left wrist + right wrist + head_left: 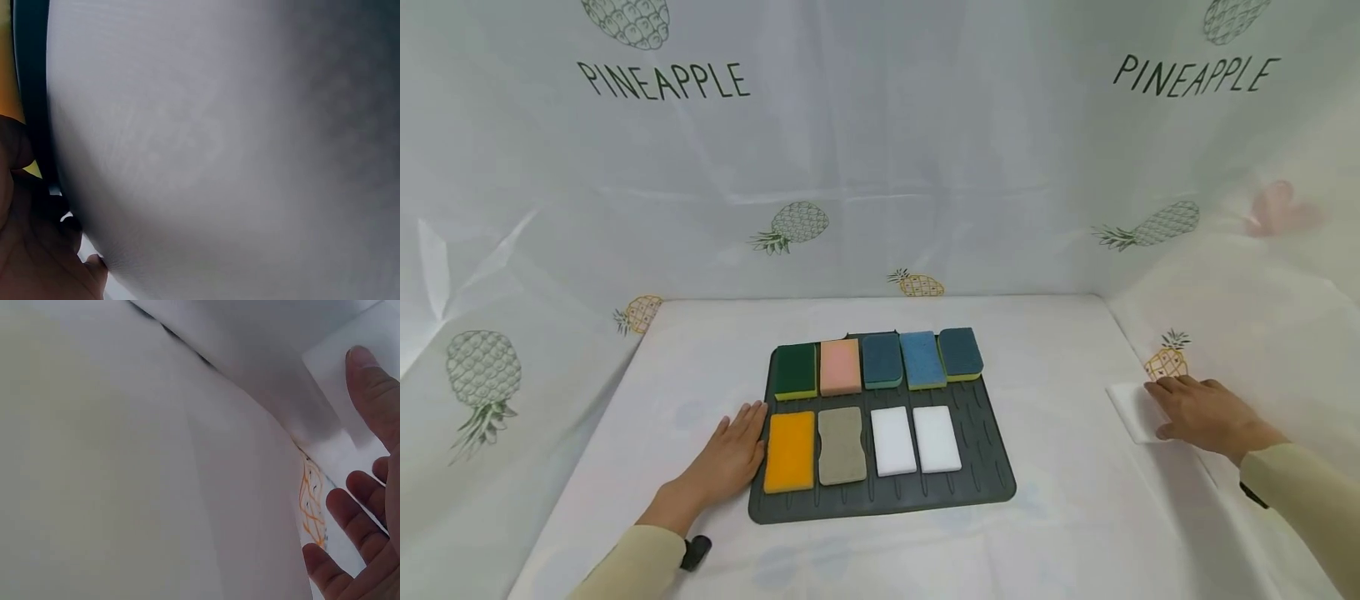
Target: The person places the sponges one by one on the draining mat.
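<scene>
A dark grey ribbed mat point(925, 493) lies mid-table, bearing two rows of sponges. Along its left edge my left hand point(733, 454) rests, fingers extended, close to the orange sponge point(790, 452); in the left wrist view the fingers point(37, 250) appear beside the dark edge. The back row has a dark green sponge point(795, 368), a pink one point(840, 367) and several blue ones point(922, 358). A grey-beige sponge point(842, 447) and two white sponges point(893, 442) complete the front row. Far right, my right hand point(1210, 417) reaches over a thin white sheet point(1131, 412), fingers loosely spread; contact is unclear.
White cloth printed with pineapples point(801, 222) covers the back and sides. The white tabletop point(1067, 467) stretches between the mat and the right-hand sheet. At the right, the side cloth point(1300, 333) rises close to my right hand and forearm.
</scene>
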Demonstrator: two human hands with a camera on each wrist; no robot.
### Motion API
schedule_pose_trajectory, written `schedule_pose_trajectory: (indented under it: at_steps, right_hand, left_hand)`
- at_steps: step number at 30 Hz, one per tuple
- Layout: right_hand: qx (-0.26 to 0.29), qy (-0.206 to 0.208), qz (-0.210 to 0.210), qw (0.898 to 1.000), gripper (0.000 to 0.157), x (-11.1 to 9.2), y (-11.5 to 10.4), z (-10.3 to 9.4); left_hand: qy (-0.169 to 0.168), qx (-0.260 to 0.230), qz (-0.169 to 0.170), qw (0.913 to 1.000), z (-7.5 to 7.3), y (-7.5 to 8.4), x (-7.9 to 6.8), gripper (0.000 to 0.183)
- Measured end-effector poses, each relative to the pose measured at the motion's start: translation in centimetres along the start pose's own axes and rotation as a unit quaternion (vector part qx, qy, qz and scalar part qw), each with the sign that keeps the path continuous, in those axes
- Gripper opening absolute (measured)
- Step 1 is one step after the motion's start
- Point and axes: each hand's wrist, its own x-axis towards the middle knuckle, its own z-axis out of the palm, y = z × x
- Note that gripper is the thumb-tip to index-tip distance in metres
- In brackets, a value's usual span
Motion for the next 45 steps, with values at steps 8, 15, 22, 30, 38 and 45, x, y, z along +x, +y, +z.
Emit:
schedule_pose_trajectory:
  at_steps: [8, 15, 22, 30, 38, 45]
  right_hand:
    - [0.053, -0.025, -0.005, 0.998, 0.1, 0.3, -0.2, 0.1]
    - [0.074, -0.022, 0.014, 0.997, 0.092, 0.0, -0.4, -0.1]
    - [0.047, 0.047, -0.006, 0.998, 0.094, -1.6, -1.3, 0.5]
    - [0.048, 0.03, 0.023, 0.998, 0.109, -2.3, -1.9, 1.7]
    - [0.062, 0.125, 0.032, 0.99, 0.105, 0.4, -4.0, 0.7]
    - [0.071, 0.178, -0.033, 0.981, 0.101, 4.7, -8.6, -2.0]
  left_hand:
    - [-0.016, -0.003, -0.016, 0.9997, -0.3, 0.2, 0.2, 0.065]
    - [-0.033, -0.017, -0.024, 0.999, -0.5, 0.7, 0.5, 0.066]
    - [-0.042, -0.02, -0.028, 0.9985, -0.3, 0.9, 0.2, 0.066]
    - [-0.042, -0.024, -0.025, 0.9985, -0.1, 1.0, 0.0, 0.066]
    - [-0.035, -0.016, -0.024, 0.999, 0.2, 0.9, 0.2, 0.066]
    - [-0.027, -0.006, -0.028, 0.9992, 0.0, 0.2, 0.3, 0.067]
